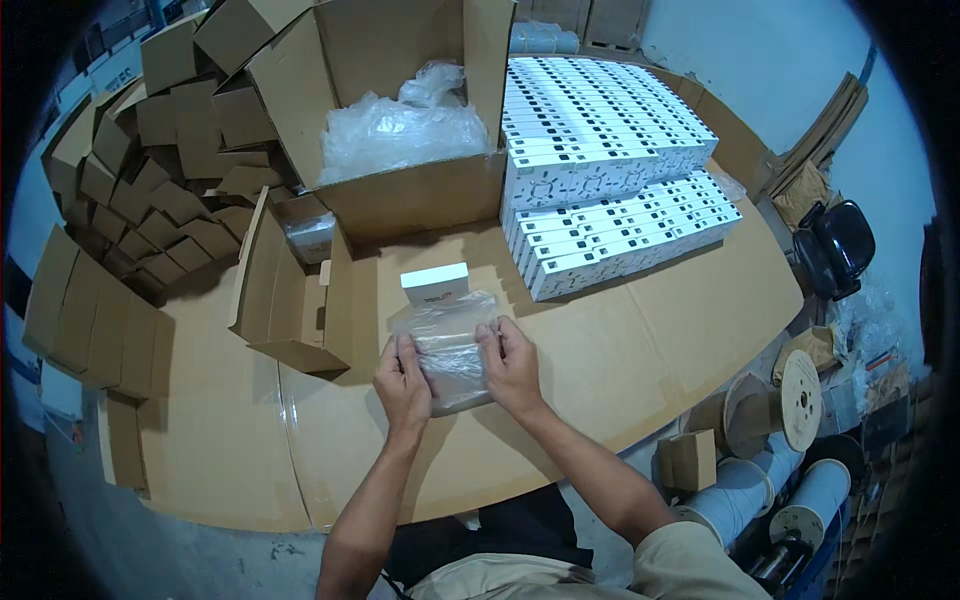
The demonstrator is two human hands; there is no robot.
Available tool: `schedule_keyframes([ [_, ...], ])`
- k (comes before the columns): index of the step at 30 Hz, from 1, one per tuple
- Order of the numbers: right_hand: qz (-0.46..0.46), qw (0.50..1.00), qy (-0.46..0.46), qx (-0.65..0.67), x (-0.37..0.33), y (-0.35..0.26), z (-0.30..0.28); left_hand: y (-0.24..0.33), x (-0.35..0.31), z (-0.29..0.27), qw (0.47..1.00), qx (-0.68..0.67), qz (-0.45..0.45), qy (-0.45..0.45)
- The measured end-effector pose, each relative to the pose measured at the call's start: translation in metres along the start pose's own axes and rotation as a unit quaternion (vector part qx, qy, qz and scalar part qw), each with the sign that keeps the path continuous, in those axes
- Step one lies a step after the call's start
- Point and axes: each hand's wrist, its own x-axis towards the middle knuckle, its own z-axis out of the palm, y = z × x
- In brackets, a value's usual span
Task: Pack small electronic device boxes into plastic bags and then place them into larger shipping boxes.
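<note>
Between my two hands is a clear plastic bag (452,345), gripped by its left and right sides above the cardboard-covered table. My left hand (404,385) pinches the left side with the thumb on top. My right hand (509,368) does the same on the right side. Just beyond the bag a small white box (435,284) stands with its pale top showing; its lower part is hidden behind the plastic. I cannot tell whether the box is partly inside the bag. To the left stands an open cardboard carton (340,300) with a plastic-wrapped bundle (311,238) in its far end.
A large open carton (420,195) full of clear plastic bags (400,130) stands at the back. Stacked white printed boxes (600,180) fill the back right. Brown cartons (180,120) pile up at the left. Wire spools (800,400) stand on the floor at the right.
</note>
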Motion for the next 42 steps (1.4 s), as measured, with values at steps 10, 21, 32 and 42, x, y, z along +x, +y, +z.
schedule_keyframes([
  [10,0.075,0.986,-0.03,0.146,0.008,-0.014,-0.006,-0.006,0.002,-0.006,0.999,-0.039,0.029,-0.019],
  [21,0.125,0.96,-0.006,0.25,0.011,-0.014,-0.016,-0.003,0.001,-0.004,0.999,-0.022,-0.005,-0.025],
  [32,-0.003,1.0,-0.019,-0.017,0.001,-0.004,-0.003,-0.009,0.015,-0.007,0.995,-0.095,0.001,0.033],
  [42,0.005,0.999,0.036,0.0,0.003,-0.002,-0.007,0.01,0.008,-0.026,0.955,-0.113,-0.136,-0.238],
])
